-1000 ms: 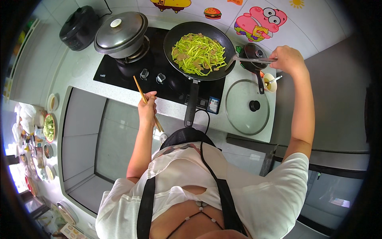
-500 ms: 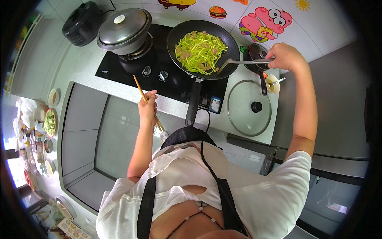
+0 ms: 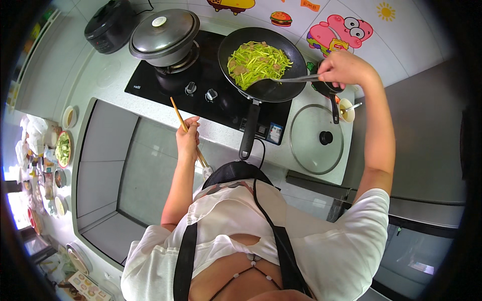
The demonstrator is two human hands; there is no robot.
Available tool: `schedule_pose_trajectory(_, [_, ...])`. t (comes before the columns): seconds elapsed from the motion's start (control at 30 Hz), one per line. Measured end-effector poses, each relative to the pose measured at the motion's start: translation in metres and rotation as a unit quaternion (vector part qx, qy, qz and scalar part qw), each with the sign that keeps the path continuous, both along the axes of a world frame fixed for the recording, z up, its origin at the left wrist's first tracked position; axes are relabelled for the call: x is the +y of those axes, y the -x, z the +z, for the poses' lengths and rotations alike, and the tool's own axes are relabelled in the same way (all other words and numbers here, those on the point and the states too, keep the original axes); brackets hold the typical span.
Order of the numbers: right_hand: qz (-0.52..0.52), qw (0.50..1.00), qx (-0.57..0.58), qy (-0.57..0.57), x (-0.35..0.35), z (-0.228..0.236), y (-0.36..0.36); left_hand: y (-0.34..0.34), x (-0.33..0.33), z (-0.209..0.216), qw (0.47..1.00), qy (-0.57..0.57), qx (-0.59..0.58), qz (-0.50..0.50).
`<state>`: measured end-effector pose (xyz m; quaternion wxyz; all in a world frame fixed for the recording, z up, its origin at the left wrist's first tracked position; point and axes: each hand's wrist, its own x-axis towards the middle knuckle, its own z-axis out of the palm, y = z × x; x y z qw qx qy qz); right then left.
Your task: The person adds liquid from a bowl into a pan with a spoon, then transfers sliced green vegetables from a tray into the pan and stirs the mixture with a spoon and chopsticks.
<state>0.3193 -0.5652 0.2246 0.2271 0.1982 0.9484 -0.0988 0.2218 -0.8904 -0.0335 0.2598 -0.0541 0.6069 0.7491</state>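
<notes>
Head view: holding one metal spatula (image 3: 296, 79) at upper right in the right hand (image 3: 349, 69), with the grip closed on the handle; dipping into one heap of green stalks and meat (image 3: 258, 62) in one frying pan (image 3: 296, 52), top centre. Pinching wooden chopsticks (image 3: 178, 111), too close together to count, in the left hand (image 3: 188, 140), left of centre. On the counter (image 3: 108, 80), right of centre: one glass lid (image 3: 311, 143).

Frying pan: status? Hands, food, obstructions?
Right hand holds metal spatula, tip in frying pan at greens. Left hand grips wooden chopsticks, outside pan. Glass lid aside, on counter.
</notes>
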Motion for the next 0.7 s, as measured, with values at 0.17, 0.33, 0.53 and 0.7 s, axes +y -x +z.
schedule_pose_trajectory(0.17, [-0.009,0.997,0.067,0.022,0.006,-0.047,0.028,0.003,-0.001,-0.005,1.0,-0.003,0.001,0.011])
schedule_pose_trajectory(0.33, [-0.134,0.979,0.06,0.139,0.064,-0.099,0.013,0.004,0.002,-0.002,1.0,-0.002,0.003,0.01])
schedule_pose_trajectory(0.53, [-0.339,0.882,0.084,0.315,0.093,-0.149,-0.061,0.004,0.0,-0.003,1.0,0.011,0.004,0.021])
schedule_pose_trajectory(0.7, [-0.297,0.903,0.166,0.262,0.08,-0.114,-0.103,0.008,0.003,0.002,1.0,0.002,0.008,0.021])
